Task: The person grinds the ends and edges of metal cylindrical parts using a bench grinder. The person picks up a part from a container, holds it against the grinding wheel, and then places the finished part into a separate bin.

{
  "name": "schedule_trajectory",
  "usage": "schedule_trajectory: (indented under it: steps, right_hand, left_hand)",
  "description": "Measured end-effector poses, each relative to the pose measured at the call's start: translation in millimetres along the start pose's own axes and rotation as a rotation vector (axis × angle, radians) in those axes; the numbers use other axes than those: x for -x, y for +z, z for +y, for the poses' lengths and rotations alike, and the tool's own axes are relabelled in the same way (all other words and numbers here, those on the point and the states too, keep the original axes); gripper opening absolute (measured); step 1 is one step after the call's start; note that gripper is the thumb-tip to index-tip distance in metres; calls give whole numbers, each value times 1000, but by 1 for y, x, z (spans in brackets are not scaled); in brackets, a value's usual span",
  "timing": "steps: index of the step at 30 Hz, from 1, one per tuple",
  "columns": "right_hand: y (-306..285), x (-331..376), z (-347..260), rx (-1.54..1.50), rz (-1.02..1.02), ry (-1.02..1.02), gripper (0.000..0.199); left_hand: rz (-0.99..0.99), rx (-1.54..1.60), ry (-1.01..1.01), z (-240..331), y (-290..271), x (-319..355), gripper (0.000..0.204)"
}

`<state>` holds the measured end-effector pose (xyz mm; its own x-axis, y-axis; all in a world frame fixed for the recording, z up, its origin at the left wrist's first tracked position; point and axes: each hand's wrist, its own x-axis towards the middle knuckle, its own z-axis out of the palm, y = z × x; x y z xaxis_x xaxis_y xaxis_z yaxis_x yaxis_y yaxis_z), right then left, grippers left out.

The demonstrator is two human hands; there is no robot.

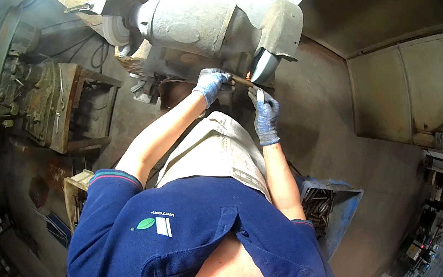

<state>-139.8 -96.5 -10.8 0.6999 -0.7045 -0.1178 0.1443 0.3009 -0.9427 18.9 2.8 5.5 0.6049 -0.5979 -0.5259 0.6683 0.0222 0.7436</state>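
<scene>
My left hand and my right hand, both in blue-grey work gloves, are closed on a short brownish metal rod, one at each end. The rod lies roughly crosswise at the lower edge of the right wheel of a grey double-ended grinder. Orange sparks show where the rod meets the wheel. A metal guard covers the top of this wheel. At the grinder's other end sits a pale left wheel, away from my hands.
Printed paper sheeting covers my lap. A blue bin of small metal pieces stands by my right elbow, a wooden box by my left. A greenish machine is at the left, metal panels at the right.
</scene>
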Motion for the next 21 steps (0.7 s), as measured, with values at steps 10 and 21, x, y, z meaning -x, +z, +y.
schedule_trajectory:
  steps: [10,21]
  right_hand:
    - [16,25,-8,-114,-106,-105,31]
    - [16,77,-79,655,-178,-719,38]
  left_hand:
    - [-134,-82,152,12,-16,34,9]
    - [-365,147,24,18,-14,82,17]
